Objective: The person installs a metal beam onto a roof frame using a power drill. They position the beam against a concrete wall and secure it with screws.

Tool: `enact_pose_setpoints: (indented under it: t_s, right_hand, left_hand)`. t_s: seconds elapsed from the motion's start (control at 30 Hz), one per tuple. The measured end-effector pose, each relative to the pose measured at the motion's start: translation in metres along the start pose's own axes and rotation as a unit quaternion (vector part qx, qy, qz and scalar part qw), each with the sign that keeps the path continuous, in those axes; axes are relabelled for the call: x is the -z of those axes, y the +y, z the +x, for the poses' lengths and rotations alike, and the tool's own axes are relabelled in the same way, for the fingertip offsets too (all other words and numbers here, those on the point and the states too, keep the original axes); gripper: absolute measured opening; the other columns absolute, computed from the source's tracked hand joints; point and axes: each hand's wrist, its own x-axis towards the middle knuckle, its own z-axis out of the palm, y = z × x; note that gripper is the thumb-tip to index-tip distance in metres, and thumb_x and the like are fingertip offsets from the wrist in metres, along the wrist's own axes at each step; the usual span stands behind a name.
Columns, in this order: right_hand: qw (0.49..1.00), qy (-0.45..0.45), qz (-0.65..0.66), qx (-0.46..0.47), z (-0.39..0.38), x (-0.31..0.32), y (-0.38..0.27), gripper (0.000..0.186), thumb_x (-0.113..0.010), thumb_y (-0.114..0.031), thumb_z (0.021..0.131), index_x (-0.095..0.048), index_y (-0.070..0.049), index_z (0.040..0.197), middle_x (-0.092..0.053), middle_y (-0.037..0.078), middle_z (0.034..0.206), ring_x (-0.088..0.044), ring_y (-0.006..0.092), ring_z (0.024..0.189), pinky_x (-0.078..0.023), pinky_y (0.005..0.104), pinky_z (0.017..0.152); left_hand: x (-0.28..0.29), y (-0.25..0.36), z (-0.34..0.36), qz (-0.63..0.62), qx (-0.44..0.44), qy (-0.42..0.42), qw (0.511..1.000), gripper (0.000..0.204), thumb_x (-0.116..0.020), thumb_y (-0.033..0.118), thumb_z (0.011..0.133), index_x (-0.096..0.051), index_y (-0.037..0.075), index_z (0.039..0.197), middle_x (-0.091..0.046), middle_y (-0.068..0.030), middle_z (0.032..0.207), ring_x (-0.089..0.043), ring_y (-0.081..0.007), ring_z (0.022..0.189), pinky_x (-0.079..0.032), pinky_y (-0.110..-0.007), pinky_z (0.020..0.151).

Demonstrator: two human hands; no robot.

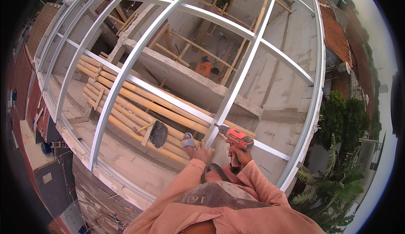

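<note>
My right hand [240, 154] is wrapped around the handle of a red and black cordless drill [237, 138]. The drill's tip points left, toward the spot where a long silvery metal beam [230, 95] crosses a metal cross bar [192, 111]. Whether the tip touches the metal I cannot tell. At the near end of that long beam, my left hand [203, 153] grips its left side, the fingers partly hidden. Just left of this hand, a foot in a grey-blue sandal [188, 140] rests by the bamboo poles.
Bamboo poles [139, 107] form a platform below the metal frame; a dark plastic bag [158, 134] lies on it. Deep below, between block walls [270, 78], a person in orange [203, 68] is seen. A curved outer beam [317, 65] borders the right, with trees [344, 118] beyond.
</note>
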Motion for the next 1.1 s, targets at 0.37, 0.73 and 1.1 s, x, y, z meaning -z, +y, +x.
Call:
enact_pose_setpoints:
  t_s: [0.37,0.73,1.1]
  right_hand:
    - [0.989,-0.136,-0.065,0.007,0.037,-0.059,-0.015,0.038,-0.065,-0.010,0.084,-0.062,0.001,0.120,-0.069,0.011,0.093,-0.061,0.0171,0.063,-0.050,0.0298,0.054]
    - [0.911,-0.258,-0.310,-0.090,0.058,-0.082,-0.039,0.047,-0.060,-0.011,0.085,-0.058,-0.001,0.130,-0.068,0.008,0.118,-0.060,0.0156,0.068,-0.051,0.0298,0.061]
    - [0.889,-0.288,-0.348,-0.075,0.070,-0.114,-0.048,0.046,-0.058,-0.011,0.086,-0.057,-0.001,0.131,-0.068,0.008,0.113,-0.061,0.0156,0.067,-0.052,0.0303,0.061]
  left_hand:
    - [-0.011,-0.076,-0.100,-0.042,0.190,-0.010,0.981,0.079,-0.075,0.049,0.082,-0.046,0.008,0.142,-0.054,-0.0185,0.138,-0.049,-0.0421,0.133,-0.041,-0.061,0.106]
    - [-0.053,-0.092,-0.098,-0.055,0.116,0.117,0.985,0.082,-0.076,0.061,0.073,-0.060,-0.002,0.123,-0.064,-0.0195,0.121,-0.066,-0.0397,0.109,-0.050,-0.055,0.094]
    - [-0.035,-0.109,-0.093,-0.096,0.066,0.092,0.989,0.073,-0.061,0.061,0.089,-0.062,-0.002,0.126,-0.064,-0.0252,0.123,-0.062,-0.0409,0.114,-0.050,-0.050,0.097]
